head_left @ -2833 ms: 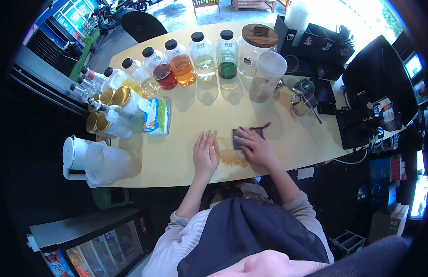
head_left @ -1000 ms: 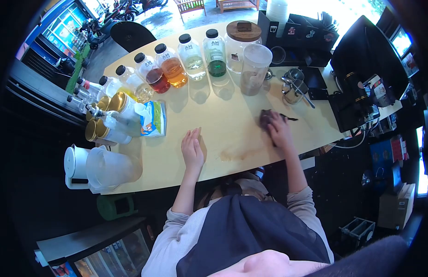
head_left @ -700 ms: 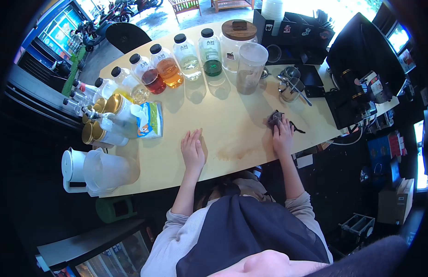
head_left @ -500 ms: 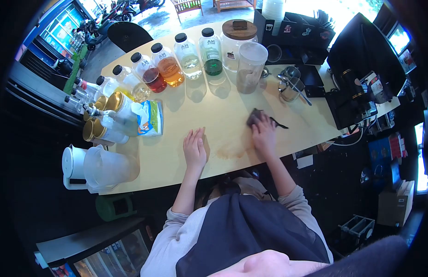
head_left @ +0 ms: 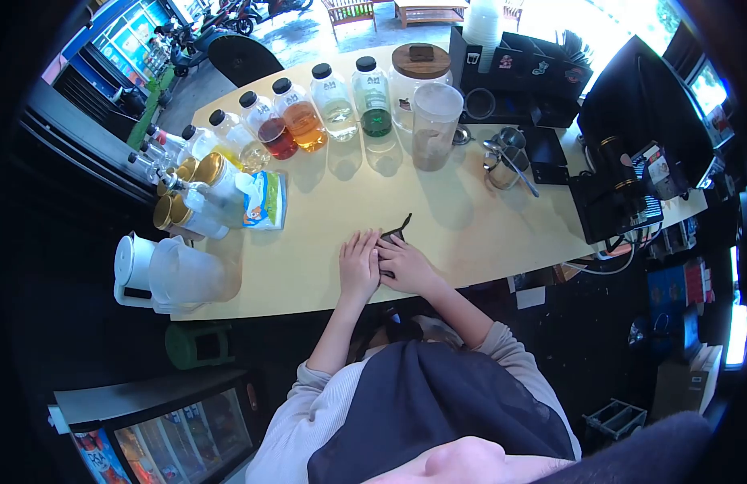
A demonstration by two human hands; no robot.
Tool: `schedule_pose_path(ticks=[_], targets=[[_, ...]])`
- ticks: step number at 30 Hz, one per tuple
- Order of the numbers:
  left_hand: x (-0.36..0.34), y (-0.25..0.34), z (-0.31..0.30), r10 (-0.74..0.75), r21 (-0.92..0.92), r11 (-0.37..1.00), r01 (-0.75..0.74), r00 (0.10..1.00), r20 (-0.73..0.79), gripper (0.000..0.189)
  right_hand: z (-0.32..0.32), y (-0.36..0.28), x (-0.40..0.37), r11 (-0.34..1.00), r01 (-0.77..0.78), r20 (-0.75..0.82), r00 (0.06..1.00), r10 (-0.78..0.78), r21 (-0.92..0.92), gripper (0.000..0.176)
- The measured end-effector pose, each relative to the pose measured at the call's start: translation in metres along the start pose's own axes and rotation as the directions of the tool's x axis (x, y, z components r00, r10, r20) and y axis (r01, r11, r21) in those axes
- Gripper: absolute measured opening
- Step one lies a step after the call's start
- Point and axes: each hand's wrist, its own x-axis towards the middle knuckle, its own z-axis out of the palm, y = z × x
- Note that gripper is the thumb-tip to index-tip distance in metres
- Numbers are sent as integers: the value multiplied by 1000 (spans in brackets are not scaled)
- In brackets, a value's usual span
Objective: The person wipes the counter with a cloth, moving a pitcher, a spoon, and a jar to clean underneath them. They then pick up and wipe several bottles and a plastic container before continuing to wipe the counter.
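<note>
A dark cloth [head_left: 395,235] lies bunched on the tabletop near its front edge, with a thin dark strap or corner sticking out at the far side. My right hand [head_left: 405,264] presses down on the cloth with its fingers over it. Right beside it, my left hand [head_left: 359,262] lies flat, fingers stretched out and side by side, against the fingers of my right hand. Much of the cloth is hidden under the hands.
Capped bottles of coloured drink [head_left: 306,125] curve along the table's far left. A tissue pack [head_left: 264,200] and a white pitcher [head_left: 188,274] stand left. A tall clear container [head_left: 436,129], metal cups with spoons [head_left: 506,165] and a black monitor [head_left: 635,105] are right.
My right hand has dragged the cloth left and toward me, up to my left hand. My left hand has shifted slightly right. The brown smear seen earlier on the tabletop no longer shows.
</note>
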Motion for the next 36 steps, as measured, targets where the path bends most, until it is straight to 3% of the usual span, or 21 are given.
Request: schedule_pose_path(ticks=[4,6,8,10,11,13,14,16,21,26,28,36], targets=[[6,25,8,23,-20,1000,-22,998,64,44,-24,11,-30,999,-48,8,999,48,-10,28],[9,39,8,28,-31,999,-26,998,60,44,-39,21,-45,988,-152,-73,985,154,31,31],[12,49,9,29,-41,999,-27,998,50,44,-51,41,-63,976,-217,-43,975,216,-15,33],[13,54,10,-6,-36,999,8,999,46,44,-63,63,-82,915,-404,-177,901,397,-9,33],[13,55,12,-11,-35,999,12,999,45,44,-68,75,-93,916,-402,-173,902,394,-9,33],[11,54,14,-77,31,997,76,997,15,44,-77,96,-111,807,-588,-373,760,532,-46,35],[9,53,15,-81,33,996,80,997,11,44,-82,101,-119,811,-584,-371,764,529,-47,35],[5,49,13,-147,94,984,151,988,-42,44,-89,101,-132,737,-675,-456,648,610,28,38],[-16,29,17,-245,91,963,254,965,-92,45,-67,86,-130,691,-700,-440,686,580,-179,54],[-32,30,17,-248,145,954,264,961,-120,46,-47,55,-92,823,-537,-339,821,459,-187,53],[-31,36,16,-250,156,951,267,961,-120,46,-33,45,-70,920,-382,-247,903,351,-90,52],[-23,50,17,-209,237,939,250,960,-184,47,-30,16,-39,997,-83,-86,993,82,-10,48]])
